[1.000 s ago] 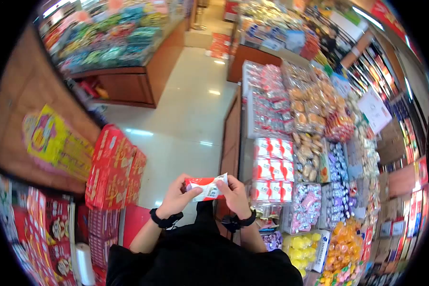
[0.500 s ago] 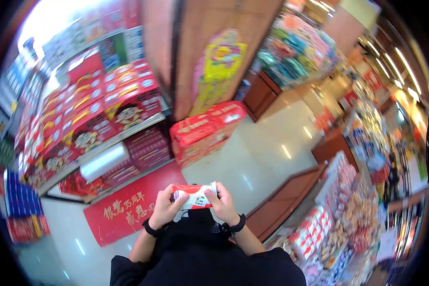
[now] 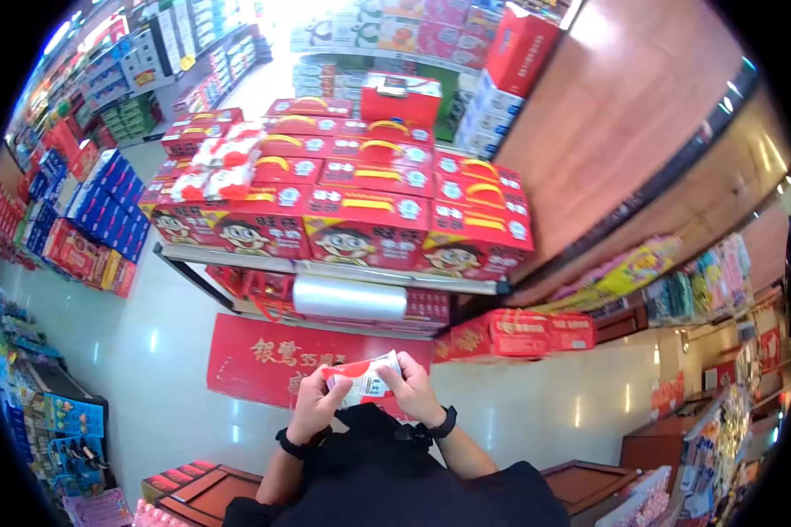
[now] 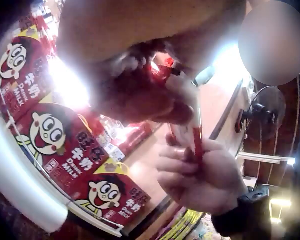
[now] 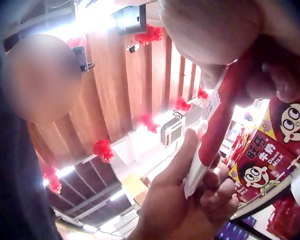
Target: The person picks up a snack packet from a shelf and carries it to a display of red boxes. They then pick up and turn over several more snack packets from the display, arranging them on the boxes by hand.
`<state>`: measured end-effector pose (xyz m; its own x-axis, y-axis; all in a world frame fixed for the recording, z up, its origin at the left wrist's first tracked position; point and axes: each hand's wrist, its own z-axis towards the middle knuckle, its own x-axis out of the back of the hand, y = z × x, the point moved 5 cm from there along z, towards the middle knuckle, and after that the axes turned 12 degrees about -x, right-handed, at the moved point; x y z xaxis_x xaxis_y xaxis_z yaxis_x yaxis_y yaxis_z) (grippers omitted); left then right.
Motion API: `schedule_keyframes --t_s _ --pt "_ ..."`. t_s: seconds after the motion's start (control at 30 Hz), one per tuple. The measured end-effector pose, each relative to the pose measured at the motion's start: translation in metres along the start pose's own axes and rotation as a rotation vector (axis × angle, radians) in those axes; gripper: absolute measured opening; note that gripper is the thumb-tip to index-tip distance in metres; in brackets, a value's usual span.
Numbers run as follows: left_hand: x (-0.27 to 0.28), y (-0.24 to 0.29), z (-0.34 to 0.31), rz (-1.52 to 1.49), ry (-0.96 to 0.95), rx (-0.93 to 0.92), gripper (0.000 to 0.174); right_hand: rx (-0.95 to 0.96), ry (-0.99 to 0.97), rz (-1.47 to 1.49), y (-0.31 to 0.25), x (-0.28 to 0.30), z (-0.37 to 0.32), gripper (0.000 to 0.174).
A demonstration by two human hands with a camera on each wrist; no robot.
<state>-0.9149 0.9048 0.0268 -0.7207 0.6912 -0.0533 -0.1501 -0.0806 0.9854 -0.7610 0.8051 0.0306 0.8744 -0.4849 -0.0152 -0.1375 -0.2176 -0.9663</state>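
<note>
A small red-and-white tissue pack (image 3: 364, 378) with printed text lies between my two hands, in front of my dark top. My left hand (image 3: 315, 406) pinches one end, thumb on the upper face. At the other end, my right hand (image 3: 415, 393) grips it the same way. The left wrist view shows the pack (image 4: 197, 137) nearly edge-on, with right-hand fingers curled behind it. In the right wrist view its red side (image 5: 221, 117) runs from one hand to the other.
Ahead, red milk cartons (image 3: 369, 224) with yellow handles fill a shelf, with red-and-white packs (image 3: 224, 162) on top at left. Below are a white plastic roll (image 3: 350, 297) and a red floor mat (image 3: 237, 360). Red gift boxes (image 3: 518, 335) stand to the right, wooden counters (image 3: 211, 496) behind.
The view has swung left, from the sweets counters to the shelf of milk cartons. Both hands have kept hold of the tissue pack, which has turned slightly between them.
</note>
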Motion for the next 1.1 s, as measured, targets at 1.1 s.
schedule_keyframes --t_s 1.1 --pt "0.406 0.028 0.308 0.618 0.209 -0.174 0.034 0.02 0.211 -0.018 -0.127 -0.308 0.367 0.023"
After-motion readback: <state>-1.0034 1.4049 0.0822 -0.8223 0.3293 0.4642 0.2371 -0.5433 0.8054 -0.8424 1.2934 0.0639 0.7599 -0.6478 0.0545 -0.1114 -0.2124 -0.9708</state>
